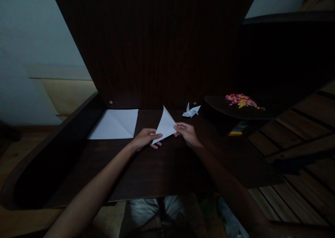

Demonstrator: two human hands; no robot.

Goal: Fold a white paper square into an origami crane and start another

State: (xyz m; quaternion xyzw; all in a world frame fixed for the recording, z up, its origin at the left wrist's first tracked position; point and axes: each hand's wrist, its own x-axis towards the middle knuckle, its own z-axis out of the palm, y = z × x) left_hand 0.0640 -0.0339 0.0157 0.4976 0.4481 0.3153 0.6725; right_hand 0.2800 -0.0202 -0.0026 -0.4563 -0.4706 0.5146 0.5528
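Observation:
A white sheet of paper folded into a triangle (pixel 166 123) is held above the dark desk, one point facing away from me. My left hand (pixel 147 138) pinches its lower left corner, thumb on top and fingers underneath. At the right corner, my right hand (pixel 187 132) grips the paper between thumb and fingers. Behind my right hand a white origami crane (pixel 192 110) rests on the desk. To the left lies a stack of white paper (pixel 117 124), its top sheet marked by a diagonal crease.
A raised side panel (pixel 56 147) borders the desk (pixel 146 171) on the left, and a tall dark panel (pixel 157 50) stands at the back. On a low rounded shelf (pixel 217 104) at right sits a pile of small colourful pieces (pixel 242 100). Something yellow and blue (pixel 237 130) is underneath.

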